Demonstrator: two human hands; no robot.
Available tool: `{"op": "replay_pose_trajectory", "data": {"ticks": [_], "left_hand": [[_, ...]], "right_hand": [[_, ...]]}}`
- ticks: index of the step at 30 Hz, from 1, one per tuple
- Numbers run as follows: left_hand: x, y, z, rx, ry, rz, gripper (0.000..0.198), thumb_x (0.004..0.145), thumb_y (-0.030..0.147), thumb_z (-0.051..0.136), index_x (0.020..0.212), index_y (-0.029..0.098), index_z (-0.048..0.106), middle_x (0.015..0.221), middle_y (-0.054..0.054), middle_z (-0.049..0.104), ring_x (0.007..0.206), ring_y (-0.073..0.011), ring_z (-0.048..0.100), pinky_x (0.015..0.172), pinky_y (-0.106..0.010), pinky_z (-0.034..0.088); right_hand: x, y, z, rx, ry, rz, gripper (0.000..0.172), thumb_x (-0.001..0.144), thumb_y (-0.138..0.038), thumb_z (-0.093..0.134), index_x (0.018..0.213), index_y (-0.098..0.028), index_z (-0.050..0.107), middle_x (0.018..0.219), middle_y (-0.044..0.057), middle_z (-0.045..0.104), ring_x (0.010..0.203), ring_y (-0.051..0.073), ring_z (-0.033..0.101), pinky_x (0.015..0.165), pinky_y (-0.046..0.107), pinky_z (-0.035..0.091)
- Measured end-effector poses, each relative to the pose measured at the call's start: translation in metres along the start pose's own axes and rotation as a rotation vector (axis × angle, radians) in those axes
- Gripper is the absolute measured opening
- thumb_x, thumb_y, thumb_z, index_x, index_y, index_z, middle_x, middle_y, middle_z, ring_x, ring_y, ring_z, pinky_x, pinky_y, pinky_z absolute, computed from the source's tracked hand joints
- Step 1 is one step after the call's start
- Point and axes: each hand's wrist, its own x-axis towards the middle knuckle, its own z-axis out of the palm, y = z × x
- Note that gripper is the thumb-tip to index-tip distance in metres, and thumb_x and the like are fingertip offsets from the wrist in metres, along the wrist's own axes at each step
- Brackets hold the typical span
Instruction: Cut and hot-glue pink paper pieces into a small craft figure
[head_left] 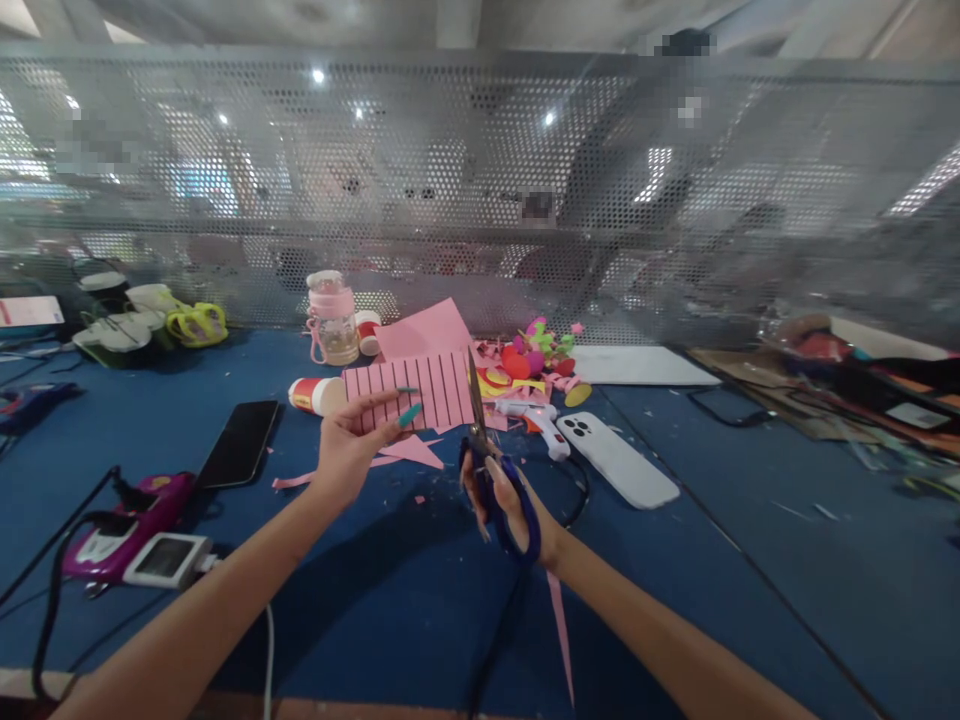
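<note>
My left hand (352,445) pinches the lower left part of a pink paper sheet (442,385) marked with dark parallel lines. My right hand (514,500) is closed round the blue handles of a pair of scissors (478,410). The scissors point up and away from me, their blades close together at the sheet's right edge. Whether the blades touch the paper is hard to tell. A narrow pink strip (559,630) hangs or lies below my right hand. Behind the lined sheet is a plain pink sheet (426,330).
A glue gun (540,420) and white phone (619,460) lie right of the scissors. Colourful scraps (536,355) are heaped behind. At left are a paper cup (315,395), black phone (238,445) and purple power strip (131,525). A perforated metal screen (465,200) closes the back.
</note>
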Motion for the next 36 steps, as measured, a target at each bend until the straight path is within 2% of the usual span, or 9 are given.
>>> {"op": "replay_pose_trajectory", "data": {"ticks": [5,12,17,27,36], "left_hand": [[-0.004,0.001,0.001,0.069,0.018,0.048,0.028,0.059,0.016,0.071,0.087,0.017,0.067,0.081,-0.006,0.072,0.068,-0.0172,0.067,0.063,-0.028,0.058],[-0.007,0.004,0.004,0.092,0.017,0.056,0.029,0.059,0.018,0.071,0.087,0.015,0.067,0.082,-0.007,0.072,0.067,-0.0184,0.068,0.061,-0.028,0.059],[-0.008,0.006,0.005,0.095,0.002,0.058,0.027,0.06,0.017,0.07,0.087,0.016,0.067,0.086,-0.006,0.072,0.068,-0.0176,0.068,0.062,-0.026,0.059],[-0.014,0.008,0.01,0.103,0.041,0.064,0.028,0.06,0.016,0.07,0.088,0.016,0.067,0.085,-0.007,0.072,0.072,-0.0193,0.068,0.066,-0.029,0.059],[-0.015,0.008,0.011,0.099,0.046,0.063,0.028,0.059,0.013,0.07,0.087,0.017,0.067,0.085,-0.006,0.072,0.072,-0.0185,0.068,0.065,-0.027,0.059]], "right_hand": [[0.001,0.007,-0.004,-0.099,0.011,-0.034,0.034,0.078,-0.055,0.045,0.077,-0.021,0.047,0.053,-0.006,0.042,0.039,0.006,0.038,0.037,0.019,0.035],[0.001,0.005,-0.006,-0.277,0.062,-0.08,0.029,0.08,-0.049,0.046,0.079,-0.021,0.045,0.054,-0.007,0.041,0.039,0.006,0.037,0.039,0.02,0.035],[0.001,0.001,-0.007,-0.402,0.08,-0.103,0.033,0.081,-0.052,0.04,0.074,-0.02,0.043,0.054,-0.006,0.038,0.038,0.006,0.036,0.038,0.02,0.033],[0.0,0.001,-0.005,-0.509,0.134,-0.12,0.038,0.083,-0.056,0.033,0.074,-0.021,0.045,0.048,-0.007,0.035,0.037,0.007,0.033,0.036,0.021,0.03],[0.0,-0.003,-0.004,-0.572,0.181,-0.115,0.036,0.083,-0.053,0.034,0.07,-0.022,0.043,0.045,-0.006,0.035,0.04,0.009,0.037,0.038,0.022,0.03]]}}
